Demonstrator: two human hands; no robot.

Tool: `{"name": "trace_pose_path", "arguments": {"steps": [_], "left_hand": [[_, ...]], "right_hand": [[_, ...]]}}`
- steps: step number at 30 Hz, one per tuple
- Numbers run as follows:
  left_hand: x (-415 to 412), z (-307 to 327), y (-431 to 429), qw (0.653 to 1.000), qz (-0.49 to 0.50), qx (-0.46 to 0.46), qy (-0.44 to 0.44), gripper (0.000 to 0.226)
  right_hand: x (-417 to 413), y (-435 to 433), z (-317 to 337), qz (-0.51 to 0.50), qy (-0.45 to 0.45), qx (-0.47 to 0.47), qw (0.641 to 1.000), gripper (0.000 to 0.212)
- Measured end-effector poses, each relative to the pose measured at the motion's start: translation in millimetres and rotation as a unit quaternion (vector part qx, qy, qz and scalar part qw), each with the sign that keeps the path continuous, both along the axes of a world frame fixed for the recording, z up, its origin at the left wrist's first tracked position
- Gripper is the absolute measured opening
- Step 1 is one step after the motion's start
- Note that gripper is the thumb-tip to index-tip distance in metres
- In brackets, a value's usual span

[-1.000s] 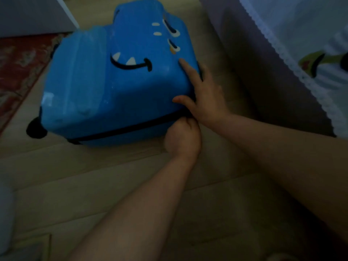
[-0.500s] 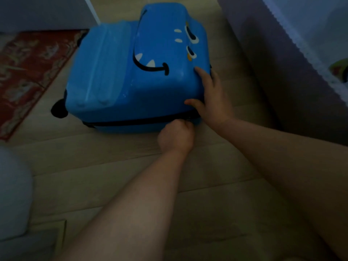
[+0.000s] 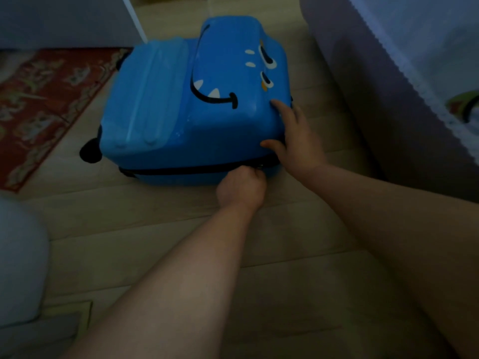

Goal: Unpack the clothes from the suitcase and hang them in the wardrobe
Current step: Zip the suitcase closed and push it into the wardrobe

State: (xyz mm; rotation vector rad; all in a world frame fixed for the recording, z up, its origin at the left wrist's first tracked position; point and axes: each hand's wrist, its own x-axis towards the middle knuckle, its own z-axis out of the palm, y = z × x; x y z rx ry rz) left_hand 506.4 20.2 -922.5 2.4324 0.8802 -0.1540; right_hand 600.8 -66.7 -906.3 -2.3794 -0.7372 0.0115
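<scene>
Bare left forearm (image 3: 181, 268) and bare right forearm (image 3: 388, 229), bare left hand (image 3: 241, 189), bare right hand (image 3: 298, 143).

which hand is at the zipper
The left hand, curled at the black zipper; the right hand rests spread on the corner of the blue suitcase.

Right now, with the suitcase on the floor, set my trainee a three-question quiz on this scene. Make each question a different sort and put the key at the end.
1. True or false: the suitcase is already open.
2. What lies on the floor to the left of the suitcase? A) a red rug B) a chair C) a hanger
3. Which hand works the zipper, and what is the other hand doing?

Key
1. False: the lid is down and the zipper runs closed along the near side.
2. A.
3. The left hand pinches the zipper; the right hand rests spread on the suitcase's near corner.
</scene>
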Motion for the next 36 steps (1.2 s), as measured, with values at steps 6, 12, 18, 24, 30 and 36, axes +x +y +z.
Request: {"name": "trace_pose_path", "arguments": {"steps": [6, 12, 18, 24, 30, 36], "left_hand": [[-7.9, 1.1, 1.3, 1.000, -0.017, -0.019, -0.012, 0.027], [-13.5, 6.3, 10.7, 0.994, -0.045, 0.035, -0.095, 0.028], [-4.0, 17.6, 32.5, 0.989, -0.022, 0.042, -0.138, 0.029], [-6.5, 3.8, 37.9, 0.979, -0.023, 0.135, -0.148, 0.033], [1.6, 10.0, 33.8, 0.955, -0.005, 0.125, -0.269, 0.037], [-5.2, 8.0, 45.8, 0.949, -0.038, 0.196, -0.242, 0.030]], "right_hand": [[-9.9, -0.1, -5.1, 0.058, -0.106, -0.080, 0.989, 0.093], [-9.8, 26.2, 19.1, 0.061, -0.122, -0.076, 0.988, 0.117], [9.8, 44.4, 36.9, 0.016, -0.090, -0.025, 0.995, 0.116], [3.5, 50.1, 27.8, 0.010, -0.107, -0.034, 0.994, 0.114], [14.7, 52.7, 43.0, 0.005, -0.091, -0.037, 0.995, 0.113], [12.3, 52.6, 42.7, 0.001, -0.085, -0.034, 0.996, 0.114]]}}
